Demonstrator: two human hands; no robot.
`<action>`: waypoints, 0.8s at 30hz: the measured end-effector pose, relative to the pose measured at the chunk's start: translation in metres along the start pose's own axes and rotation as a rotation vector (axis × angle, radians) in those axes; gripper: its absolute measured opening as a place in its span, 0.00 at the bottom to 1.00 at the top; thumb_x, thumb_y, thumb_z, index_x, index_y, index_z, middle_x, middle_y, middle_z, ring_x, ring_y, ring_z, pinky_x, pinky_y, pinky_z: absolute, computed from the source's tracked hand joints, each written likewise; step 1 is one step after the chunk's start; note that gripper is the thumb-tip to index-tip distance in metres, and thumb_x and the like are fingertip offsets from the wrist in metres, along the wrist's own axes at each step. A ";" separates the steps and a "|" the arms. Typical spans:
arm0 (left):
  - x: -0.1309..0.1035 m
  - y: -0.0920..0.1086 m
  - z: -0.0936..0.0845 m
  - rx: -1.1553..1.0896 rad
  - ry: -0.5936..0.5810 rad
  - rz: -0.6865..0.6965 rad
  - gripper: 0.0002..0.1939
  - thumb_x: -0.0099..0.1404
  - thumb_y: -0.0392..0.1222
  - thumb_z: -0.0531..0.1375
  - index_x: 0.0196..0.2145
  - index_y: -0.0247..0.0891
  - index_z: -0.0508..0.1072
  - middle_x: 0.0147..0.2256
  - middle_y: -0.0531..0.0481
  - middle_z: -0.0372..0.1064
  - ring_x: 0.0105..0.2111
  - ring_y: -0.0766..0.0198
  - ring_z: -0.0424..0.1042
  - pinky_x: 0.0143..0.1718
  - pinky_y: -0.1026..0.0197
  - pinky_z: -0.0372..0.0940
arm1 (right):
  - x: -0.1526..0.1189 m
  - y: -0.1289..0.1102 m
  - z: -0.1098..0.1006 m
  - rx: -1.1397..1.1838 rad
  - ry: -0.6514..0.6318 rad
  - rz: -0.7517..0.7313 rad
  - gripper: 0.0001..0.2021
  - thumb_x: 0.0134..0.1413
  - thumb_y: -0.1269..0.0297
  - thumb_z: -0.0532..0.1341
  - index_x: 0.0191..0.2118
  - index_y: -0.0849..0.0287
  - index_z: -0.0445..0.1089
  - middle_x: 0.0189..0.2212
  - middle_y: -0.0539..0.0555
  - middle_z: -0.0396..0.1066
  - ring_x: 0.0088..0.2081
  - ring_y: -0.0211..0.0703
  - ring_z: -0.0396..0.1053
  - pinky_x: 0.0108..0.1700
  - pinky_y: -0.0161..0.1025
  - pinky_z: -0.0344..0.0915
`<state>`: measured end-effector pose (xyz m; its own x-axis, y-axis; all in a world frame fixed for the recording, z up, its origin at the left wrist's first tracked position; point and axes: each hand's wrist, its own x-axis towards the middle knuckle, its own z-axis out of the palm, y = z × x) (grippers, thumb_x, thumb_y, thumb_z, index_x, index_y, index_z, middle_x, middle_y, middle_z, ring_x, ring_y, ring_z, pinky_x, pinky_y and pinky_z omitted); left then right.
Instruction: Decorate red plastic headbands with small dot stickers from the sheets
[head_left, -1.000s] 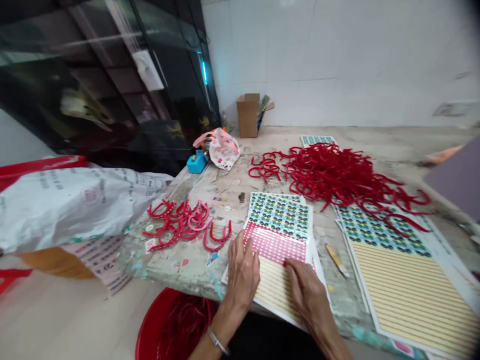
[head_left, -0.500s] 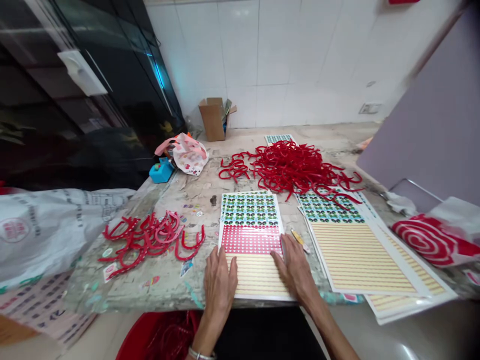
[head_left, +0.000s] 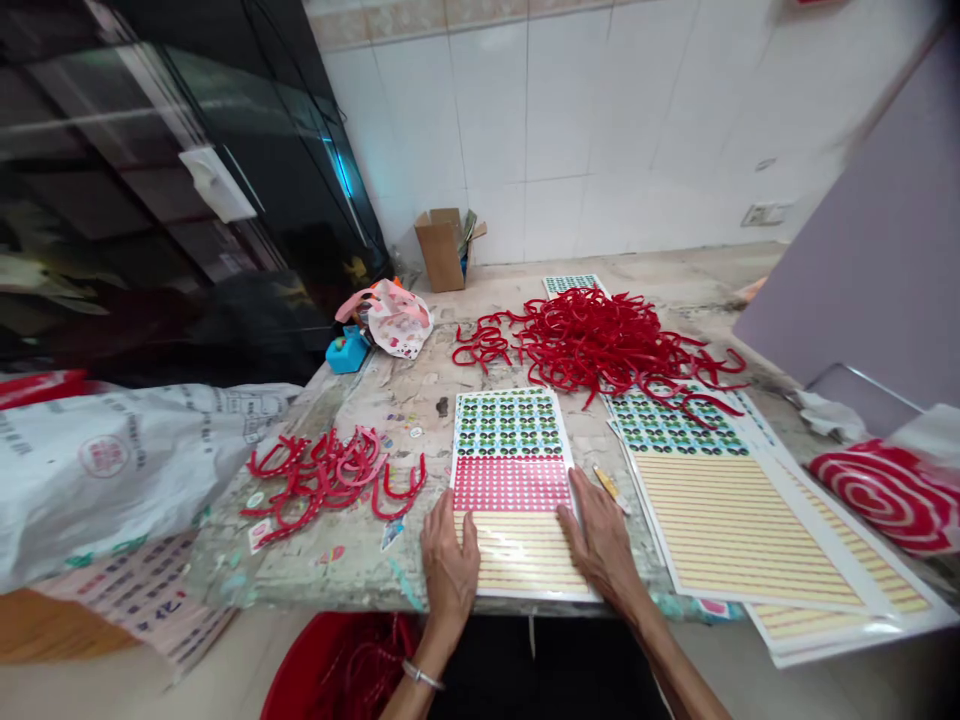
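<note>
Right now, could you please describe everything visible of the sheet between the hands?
The sheet looks like glossy paper with white margins, printed in three bands: blue-green motifs farthest, pale dots on red in the middle, striped yellow nearest. It lies flat on the table, the left hand touching its left edge, the right hand its right.

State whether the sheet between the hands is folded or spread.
Spread: the sheet lies flat, nothing folded over, left hand and right hand at its edges.
</note>
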<state>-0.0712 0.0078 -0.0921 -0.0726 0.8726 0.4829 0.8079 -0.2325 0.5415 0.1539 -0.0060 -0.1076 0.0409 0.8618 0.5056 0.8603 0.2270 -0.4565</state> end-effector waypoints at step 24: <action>-0.003 -0.006 0.007 0.175 -0.053 0.029 0.33 0.63 0.42 0.51 0.63 0.37 0.44 0.54 0.34 0.60 0.47 0.46 0.65 0.41 0.48 0.61 | 0.013 -0.021 -0.015 -0.103 -0.157 0.121 0.27 0.57 0.61 0.54 0.61 0.58 0.51 0.60 0.58 0.54 0.58 0.53 0.55 0.54 0.53 0.58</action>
<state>-0.0718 0.0093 -0.1011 -0.0203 0.8893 0.4570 0.8989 -0.1839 0.3978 0.1440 -0.0068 -0.0805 0.0739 0.9418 0.3278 0.9018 0.0772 -0.4252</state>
